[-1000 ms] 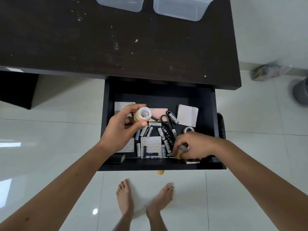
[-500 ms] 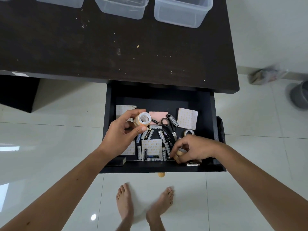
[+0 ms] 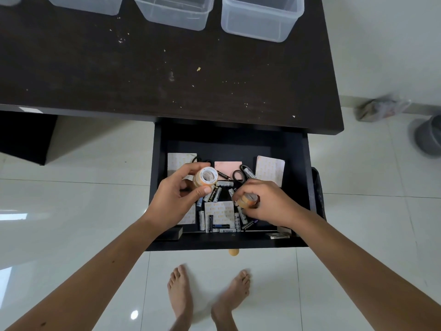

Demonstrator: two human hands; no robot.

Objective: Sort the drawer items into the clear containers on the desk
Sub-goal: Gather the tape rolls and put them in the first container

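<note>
Matt dark wood-look desk top (image 3: 167,75), speckled with pale crumbs, under three clear, smooth plastic containers (image 3: 260,17); matt black drawer (image 3: 306,163) with a small pale wooden knob (image 3: 233,251). Glossy translucent tape, amber-tinted on white plastic cores, in the roll (image 3: 205,177) gripped by the left hand (image 3: 177,199) and in the rolls (image 3: 247,200) pinched by the right hand (image 3: 269,204). Shiny printed battery (image 3: 216,194) jackets, matt paper sticky-note pads (image 3: 269,169), black plastic scissors (image 3: 241,174) handles, and highly glossy white floor tiles (image 3: 71,211).

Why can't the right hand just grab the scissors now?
Probably not yet: the right hand already holds a tape roll. The scissors lie uncovered just beyond its fingers, so they are close once it lets go.
</note>
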